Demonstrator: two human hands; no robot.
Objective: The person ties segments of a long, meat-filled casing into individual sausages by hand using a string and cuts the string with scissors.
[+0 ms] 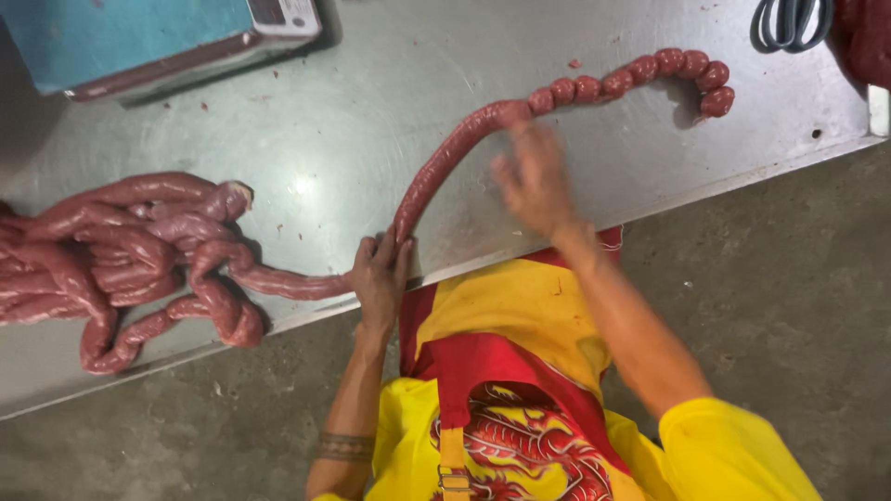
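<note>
Red-brown sausage rope being pinched into small links on a steel desk

Raw filled casing (436, 176) runs in one long piece from the tangled heap (130, 260) at the left, along the near edge of the desk (353, 111), then arcs away to the right, where a row of short round links (640, 74) is already formed. The left hand (379, 274) closes its fingers around the rope at the near edge, anchoring it. The right hand (531, 178) is blurred, fingers spread loosely over the rope just short of the last link; whether it grips anything I cannot tell. To do this well, I judge the anchoring hand should keep gentle tension while the other pinches at even spacing, softly enough that the casing does not split. A scale (158, 37) sits far left, scissors (791, 23) far right.
</note>
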